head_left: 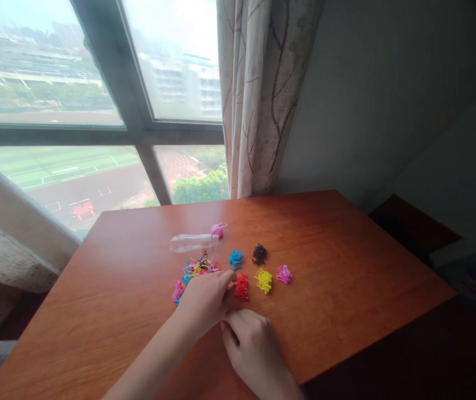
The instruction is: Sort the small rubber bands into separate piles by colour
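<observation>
My left hand (209,295) is curled with its fingertips beside a red pile of small rubber-band-like loops (242,287). What its fingers hold, if anything, is hidden. Just below, my right hand (253,337) is closed, its fingertips meeting under the left hand; its contents do not show. A mixed-colour heap of loops (196,268) lies partly behind my left hand. Sorted by colour, a blue pile (236,259), a black pile (259,254), a yellow pile (263,281) and a pink pile (283,274) lie around the red one.
A clear plastic bottle-shaped container (192,243) lies on its side behind the heap, with a pink cap (218,230) at its right end. The brown wooden table (346,266) reaches to the window (138,133) and a patterned curtain (254,100). Its right edge borders a dark area.
</observation>
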### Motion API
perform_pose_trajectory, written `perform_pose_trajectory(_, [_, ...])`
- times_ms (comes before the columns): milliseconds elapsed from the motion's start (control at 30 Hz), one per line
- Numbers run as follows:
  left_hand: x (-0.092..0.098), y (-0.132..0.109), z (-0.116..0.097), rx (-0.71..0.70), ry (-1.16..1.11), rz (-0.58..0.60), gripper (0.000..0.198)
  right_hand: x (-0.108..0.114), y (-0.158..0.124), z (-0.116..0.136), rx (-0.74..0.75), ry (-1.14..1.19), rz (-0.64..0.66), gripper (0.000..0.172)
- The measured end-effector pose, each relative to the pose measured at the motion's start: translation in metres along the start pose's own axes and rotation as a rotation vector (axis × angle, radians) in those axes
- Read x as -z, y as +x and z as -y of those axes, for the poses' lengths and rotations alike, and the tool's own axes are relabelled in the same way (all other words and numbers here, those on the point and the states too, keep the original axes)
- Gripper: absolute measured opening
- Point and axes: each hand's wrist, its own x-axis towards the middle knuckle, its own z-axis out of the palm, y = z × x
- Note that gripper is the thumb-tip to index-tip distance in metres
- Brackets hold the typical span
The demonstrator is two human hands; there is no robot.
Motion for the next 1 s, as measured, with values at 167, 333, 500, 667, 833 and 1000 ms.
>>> perform_pose_trajectory(167, [0.003, -0.021, 0.007, 0.014, 0.014, 0.025, 0.023, 0.002, 0.001, 0.002, 0.009, 0.002, 0.014, 0.016])
perform_pose_trajectory(333, [0.000, -0.032, 0.006, 0.032, 0.076, 0.139, 0.021, 0.002, 0.000, 0.001, 0.008, -0.002, 0.033, 0.015])
perform_pose_trajectory(500, [-0.003, -0.030, 0.004, 0.022, 0.052, 0.155, 0.026, 0.002, 0.000, 0.000, 0.001, -0.008, 0.030, 0.017])
perform_pose_trajectory(667, [-0.004, -0.028, 0.004, -0.005, 0.052, 0.178, 0.035, 0.002, 0.000, 0.000, -0.004, -0.007, 0.025, 0.019])
perform_pose_trajectory(833, [0.000, -0.029, 0.004, -0.007, 0.030, 0.176, 0.037, 0.002, 0.000, -0.001, -0.004, 0.014, 0.047, 0.017])
perform_pose_trajectory(1000, [0.002, -0.039, 0.016, -0.002, 0.028, 0.089, 0.041, 0.002, 0.000, -0.001, -0.011, 0.020, 0.069, 0.016])
